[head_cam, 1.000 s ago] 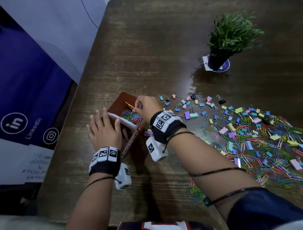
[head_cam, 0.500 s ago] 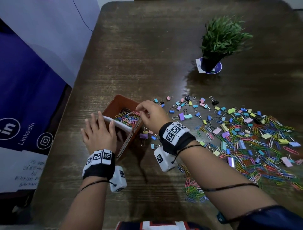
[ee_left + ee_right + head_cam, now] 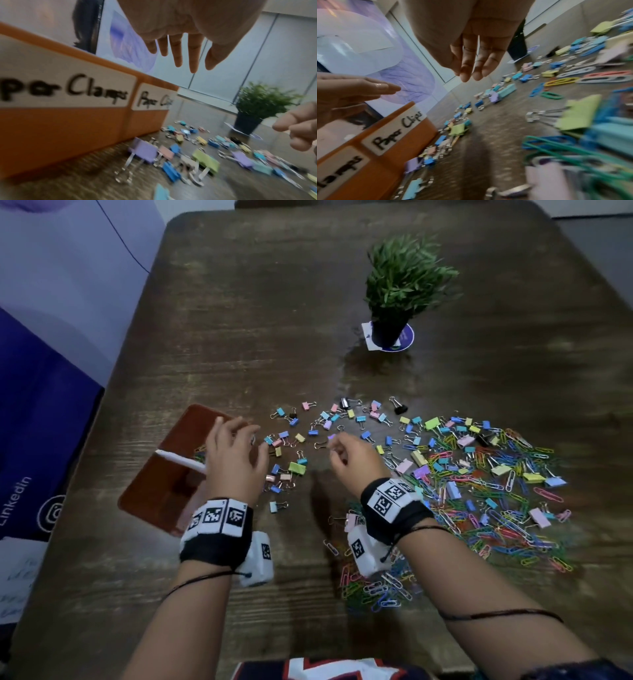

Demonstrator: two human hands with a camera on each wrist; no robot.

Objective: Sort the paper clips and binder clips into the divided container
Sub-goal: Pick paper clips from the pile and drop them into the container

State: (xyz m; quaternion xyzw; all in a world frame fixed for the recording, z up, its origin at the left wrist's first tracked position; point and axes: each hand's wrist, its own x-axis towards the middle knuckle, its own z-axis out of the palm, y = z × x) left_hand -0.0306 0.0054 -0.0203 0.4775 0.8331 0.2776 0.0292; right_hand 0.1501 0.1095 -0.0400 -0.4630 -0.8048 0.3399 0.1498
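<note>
Hovering above the scattered clips, both hands are being held between picks, and nothing is being carried by either. The left hand [image 3: 236, 460] is being held over the right-hand edge of the divided container [image 3: 164, 491], its fingers [image 3: 178, 56] straight and a little apart. The right hand [image 3: 352, 460] is being held above the binder clips [image 3: 294, 467], its fingers [image 3: 465, 70] straight and close together in the wrist view; from the head view they seem loosely curled, with nothing seen between them.

The step in hand is judged to be the reach for the next piece. A single clip is probably going to be pinched out of the spread, and it is being asked that it go to the matching labelled half.

The container is lying at the table's [image 3: 308, 302] left edge, its long axis running from near-left to far-right, with the paper-clip half at the far end. The paper clips [image 3: 496, 515] are lying heaped to the right, well apart from it.
</note>
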